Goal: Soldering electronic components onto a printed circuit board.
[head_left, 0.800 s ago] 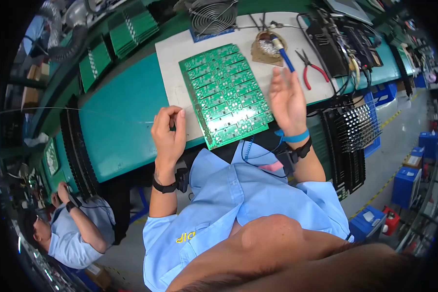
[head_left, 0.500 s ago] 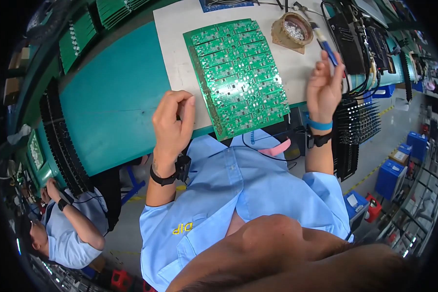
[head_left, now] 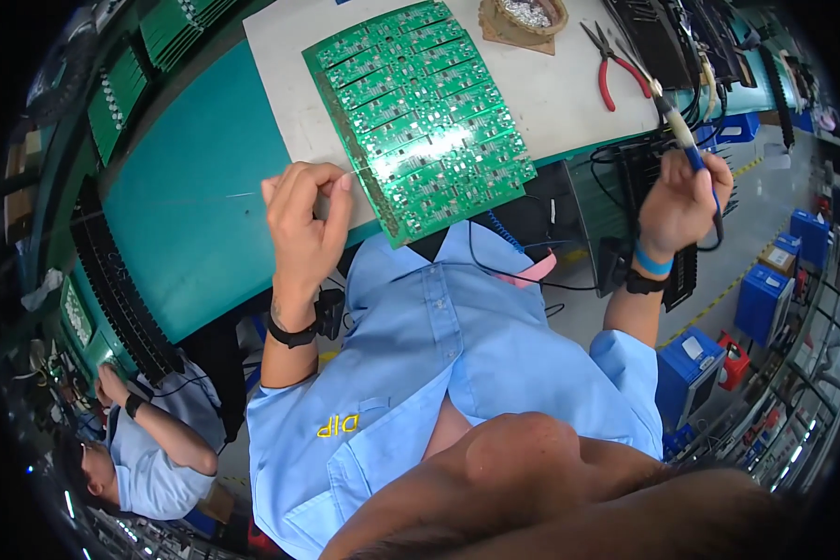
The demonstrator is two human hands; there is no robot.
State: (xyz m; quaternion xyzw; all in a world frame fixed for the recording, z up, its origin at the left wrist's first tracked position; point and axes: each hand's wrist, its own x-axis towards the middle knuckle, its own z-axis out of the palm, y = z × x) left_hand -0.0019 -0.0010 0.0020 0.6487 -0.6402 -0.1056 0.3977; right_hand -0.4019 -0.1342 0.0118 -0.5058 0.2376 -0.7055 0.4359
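A green panel of circuit boards (head_left: 420, 121), crowded with small parts, lies on a white sheet in front of me. At its left edge my left hand (head_left: 308, 210) is closed in a pinch on a thin solder wire (head_left: 241, 195), which sticks out on both sides of the fingers. To the right of the panel, past the table's edge, my right hand (head_left: 683, 207) grips the blue handle of a soldering iron (head_left: 686, 140). The iron's tip points up and away, over the right end of the sheet near a pair of pliers (head_left: 609, 79) with red handles.
A round brown pot (head_left: 532, 14) of silvery bits stands behind the panel. Black equipment with cables (head_left: 658, 37) fills the far right. Black slotted rack (head_left: 121, 280) stands at left; another person (head_left: 163, 439) works beyond it. Blue boxes (head_left: 765, 294) sit on the floor at right.
My right hand has moved right and nearer to me with the soldering iron, away from the pot. The pliers now show. The view has shifted; my left hand keeps its pinch beside the panel.
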